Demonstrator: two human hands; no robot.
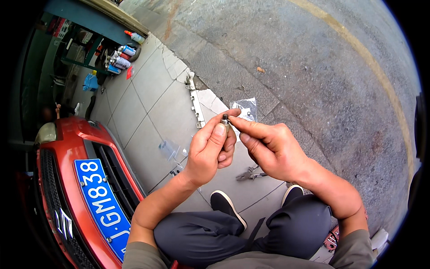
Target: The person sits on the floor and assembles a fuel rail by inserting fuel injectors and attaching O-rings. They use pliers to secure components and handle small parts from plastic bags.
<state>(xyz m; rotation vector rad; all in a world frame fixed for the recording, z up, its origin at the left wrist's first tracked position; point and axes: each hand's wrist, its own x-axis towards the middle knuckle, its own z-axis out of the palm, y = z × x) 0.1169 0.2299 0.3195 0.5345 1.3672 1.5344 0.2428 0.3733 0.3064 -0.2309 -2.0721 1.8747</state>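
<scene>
In front of me, my left hand (207, 152) is closed around a small metal fuel injector (225, 120), held upright between thumb and fingers with its dark tip uppermost. My right hand (280, 150) reaches in from the right, its outstretched index fingertip touching the injector near the tip. The right thumb stays apart from that finger, and the remaining fingers curl beneath, partly hidden. Beyond my hands a silvery fuel rail (196, 104) lies on the tiles. Just behind my fingers is a clear plastic bag (251, 105) with white contents. Pliers (250, 174) rest on the floor below my right hand.
A red car's front (74, 134) with a blue number plate stands close on my left. Another clear plastic bag (169, 149) and small dark parts lie between. Spray cans (120, 62) stand at the far left. A red case (332, 240) sits by my right knee.
</scene>
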